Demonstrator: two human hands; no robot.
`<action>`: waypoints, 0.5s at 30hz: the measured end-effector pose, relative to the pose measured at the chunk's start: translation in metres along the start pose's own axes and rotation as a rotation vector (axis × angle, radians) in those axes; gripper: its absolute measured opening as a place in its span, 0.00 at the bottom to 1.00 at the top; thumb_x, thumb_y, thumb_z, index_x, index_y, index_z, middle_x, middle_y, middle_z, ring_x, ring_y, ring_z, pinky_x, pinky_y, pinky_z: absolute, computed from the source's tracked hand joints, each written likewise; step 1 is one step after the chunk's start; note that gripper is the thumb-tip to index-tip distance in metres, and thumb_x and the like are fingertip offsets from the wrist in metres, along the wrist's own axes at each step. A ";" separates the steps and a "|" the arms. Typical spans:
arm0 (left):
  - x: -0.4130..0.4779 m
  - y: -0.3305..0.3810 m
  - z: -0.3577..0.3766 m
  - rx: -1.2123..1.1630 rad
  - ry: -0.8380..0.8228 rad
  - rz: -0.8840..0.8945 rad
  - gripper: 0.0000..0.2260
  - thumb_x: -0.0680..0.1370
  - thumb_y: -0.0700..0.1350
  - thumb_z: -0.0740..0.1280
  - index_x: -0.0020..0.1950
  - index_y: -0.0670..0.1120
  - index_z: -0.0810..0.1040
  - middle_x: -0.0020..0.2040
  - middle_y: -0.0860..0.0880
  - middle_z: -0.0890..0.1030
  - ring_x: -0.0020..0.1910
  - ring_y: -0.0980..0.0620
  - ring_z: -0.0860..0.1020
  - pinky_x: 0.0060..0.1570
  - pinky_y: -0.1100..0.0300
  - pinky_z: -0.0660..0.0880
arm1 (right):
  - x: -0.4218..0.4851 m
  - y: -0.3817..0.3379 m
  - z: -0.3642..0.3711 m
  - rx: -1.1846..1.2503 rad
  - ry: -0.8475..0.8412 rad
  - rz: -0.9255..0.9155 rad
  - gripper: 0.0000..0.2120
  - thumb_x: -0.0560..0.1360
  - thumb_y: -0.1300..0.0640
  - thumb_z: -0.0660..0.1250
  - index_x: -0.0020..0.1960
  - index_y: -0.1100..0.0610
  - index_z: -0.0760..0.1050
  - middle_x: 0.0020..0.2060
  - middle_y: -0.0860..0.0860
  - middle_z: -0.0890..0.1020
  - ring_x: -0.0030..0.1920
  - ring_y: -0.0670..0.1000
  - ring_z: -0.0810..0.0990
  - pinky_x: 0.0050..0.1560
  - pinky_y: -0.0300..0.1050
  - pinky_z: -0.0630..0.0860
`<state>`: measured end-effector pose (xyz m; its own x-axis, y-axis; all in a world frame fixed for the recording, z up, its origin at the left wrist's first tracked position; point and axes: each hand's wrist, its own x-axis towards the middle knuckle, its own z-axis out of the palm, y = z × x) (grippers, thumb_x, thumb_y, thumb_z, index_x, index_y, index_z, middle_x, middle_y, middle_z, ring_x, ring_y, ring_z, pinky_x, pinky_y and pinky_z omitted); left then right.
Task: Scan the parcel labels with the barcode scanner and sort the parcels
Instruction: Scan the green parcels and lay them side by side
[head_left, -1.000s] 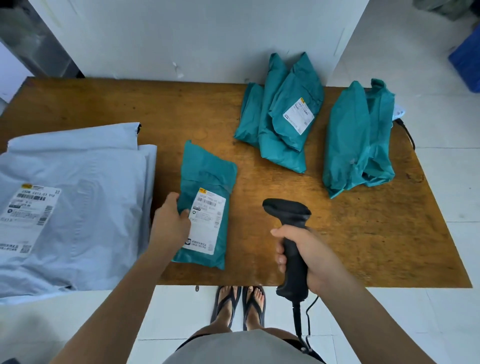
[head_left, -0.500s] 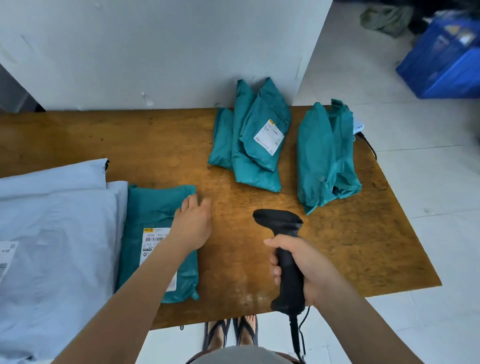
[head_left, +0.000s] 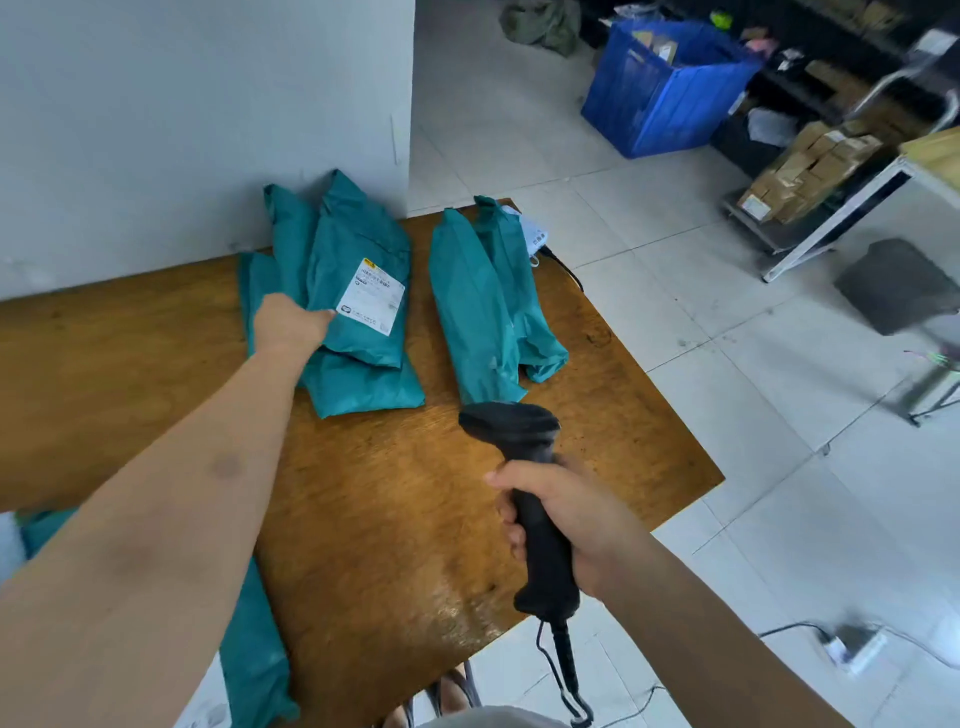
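The left hand (head_left: 291, 325) closes on the labelled parcel (head_left: 358, 296), long axis pointing away, left of the scanner (head_left: 524, 478) clenched in the right hand (head_left: 571, 525).

Under my left hand (head_left: 291, 325) lies a teal parcel (head_left: 358, 306), white label (head_left: 370, 296) up, topping a stack. My right hand (head_left: 566, 519) grips the black barcode scanner (head_left: 524, 467) upright; more teal parcels (head_left: 483, 306) lie just beyond it.
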<state>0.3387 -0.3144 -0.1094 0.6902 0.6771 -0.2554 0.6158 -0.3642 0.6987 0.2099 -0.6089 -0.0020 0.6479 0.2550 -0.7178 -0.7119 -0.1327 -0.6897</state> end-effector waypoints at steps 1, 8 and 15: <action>-0.002 -0.003 -0.001 -0.014 0.006 0.012 0.15 0.72 0.48 0.71 0.37 0.36 0.75 0.43 0.37 0.78 0.48 0.37 0.79 0.42 0.51 0.72 | 0.000 0.001 -0.001 0.006 -0.005 -0.002 0.09 0.71 0.61 0.69 0.40 0.61 0.69 0.26 0.54 0.72 0.22 0.49 0.70 0.25 0.40 0.68; -0.061 -0.030 -0.018 -0.567 -0.111 -0.078 0.13 0.78 0.38 0.66 0.34 0.44 0.69 0.39 0.46 0.74 0.38 0.53 0.77 0.29 0.67 0.79 | 0.011 0.003 0.018 -0.013 -0.080 0.053 0.09 0.72 0.61 0.70 0.41 0.60 0.70 0.26 0.54 0.73 0.22 0.48 0.71 0.24 0.38 0.69; -0.199 -0.117 -0.014 -0.830 -0.209 -0.390 0.13 0.77 0.35 0.65 0.35 0.42 0.66 0.47 0.39 0.77 0.52 0.45 0.79 0.44 0.54 0.82 | 0.021 0.016 0.041 -0.065 -0.202 0.082 0.09 0.72 0.61 0.70 0.41 0.61 0.68 0.24 0.54 0.73 0.21 0.49 0.69 0.23 0.38 0.67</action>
<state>0.1238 -0.3978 -0.1309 0.5963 0.4973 -0.6302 0.4057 0.4908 0.7711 0.2011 -0.5667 -0.0241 0.5162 0.4262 -0.7429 -0.7370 -0.2207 -0.6388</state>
